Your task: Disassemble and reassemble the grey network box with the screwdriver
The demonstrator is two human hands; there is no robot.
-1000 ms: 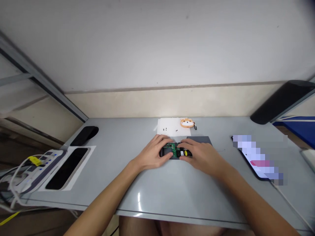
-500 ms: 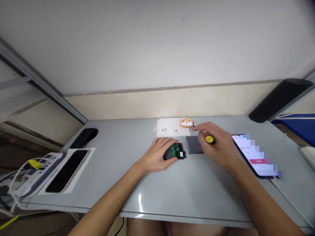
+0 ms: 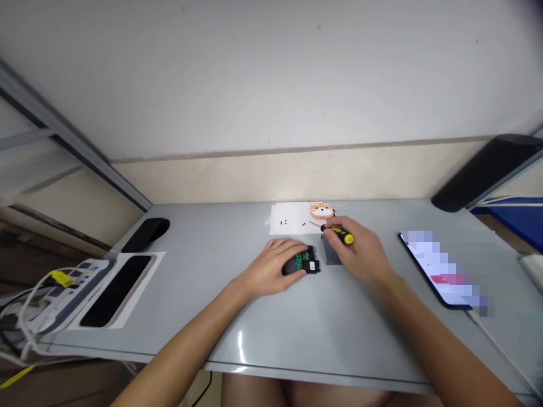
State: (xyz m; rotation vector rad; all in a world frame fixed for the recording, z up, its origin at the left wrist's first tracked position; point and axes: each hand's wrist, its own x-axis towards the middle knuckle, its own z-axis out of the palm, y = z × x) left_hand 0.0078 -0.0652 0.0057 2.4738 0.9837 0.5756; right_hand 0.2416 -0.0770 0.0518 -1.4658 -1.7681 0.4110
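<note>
My left hand (image 3: 267, 268) curves over an opened computer mouse (image 3: 291, 265), holding it against the table. Its green circuit board shows beside my fingers. My right hand (image 3: 360, 249) grips a screwdriver (image 3: 341, 233) with a yellow and black handle. The thin shaft points left over a sheet of white paper (image 3: 292, 226). Several tiny dark screws (image 3: 283, 222) lie on the paper, and another small dark piece (image 3: 304, 224) sits close to the screwdriver's tip. Whether the tip touches it I cannot tell. A dark grey flat box (image 3: 332, 254) is partly hidden under my right hand.
Behind my right hand lies an orange and white animal-faced case (image 3: 321, 211). A lit phone (image 3: 436, 271) with a cable is at the right. On the left are a dark phone (image 3: 116, 291), a power strip (image 3: 76, 299) and a black curved shell (image 3: 146, 234). A black cylinder (image 3: 483, 175) leans back right.
My right hand has swung the screwdriver round, so its shaft now points left over the paper near the small dark piece. My left hand stays on the mouse.
</note>
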